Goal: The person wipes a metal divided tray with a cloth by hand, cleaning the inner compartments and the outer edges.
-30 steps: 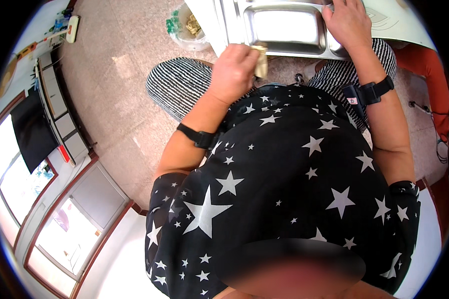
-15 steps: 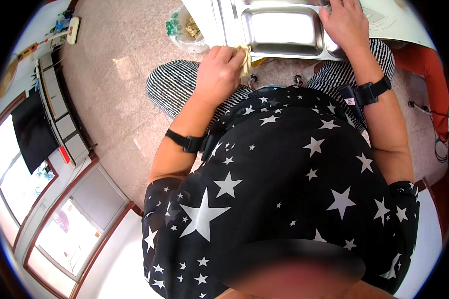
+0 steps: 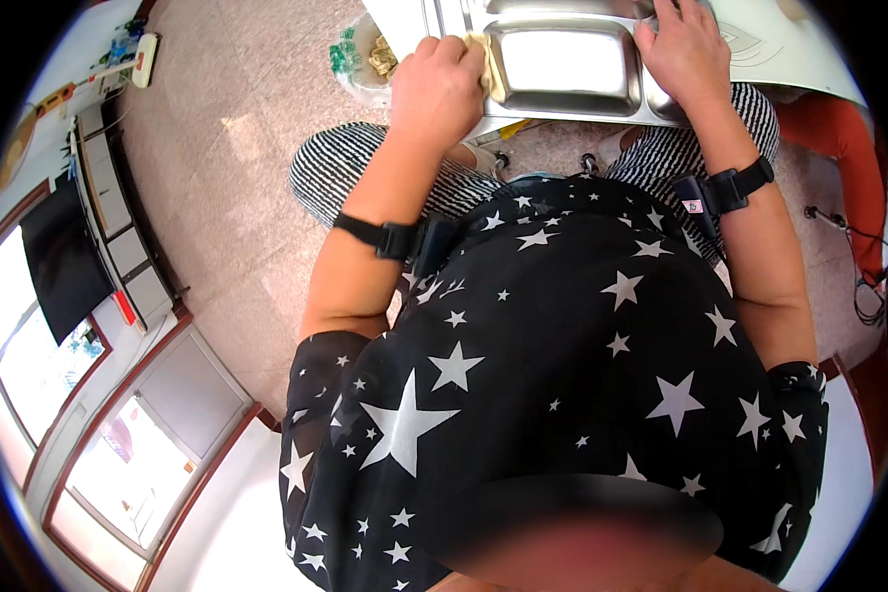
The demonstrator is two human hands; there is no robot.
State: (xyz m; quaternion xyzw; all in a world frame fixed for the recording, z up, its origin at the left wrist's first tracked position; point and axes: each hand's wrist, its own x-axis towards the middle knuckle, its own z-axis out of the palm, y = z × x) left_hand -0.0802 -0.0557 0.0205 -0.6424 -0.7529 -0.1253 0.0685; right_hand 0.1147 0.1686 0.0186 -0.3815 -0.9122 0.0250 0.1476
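Note:
A shiny metal tray with several compartments point(image 3: 562, 111) rests at the near edge of a white table, its far part cut off by the frame's top. My left hand point(image 3: 436, 94) is closed on a pale yellow cloth point(image 3: 492, 71), pressed to the tray's left side beside the near compartment. Part of the cloth hangs over that compartment's left wall. On the right side, my right hand point(image 3: 688, 57) grips the tray, thumb apart on the divider. Its fingertips run up to the top of the picture and cover the tray's right edge.
A bin with a clear liner point(image 3: 363, 84) and crumpled matter stands on the floor left of the table point(image 3: 799, 59). My knees are under the table edge. An orange-red support point(image 3: 849, 148) and cables point(image 3: 866, 296) lie to the right. A long cabinet point(image 3: 113, 212) lines the left wall.
My left hand has moved up and forward with the cloth, from the tray's near left corner to along its left side. The tray has shifted slightly nearer; my right hand stays on it.

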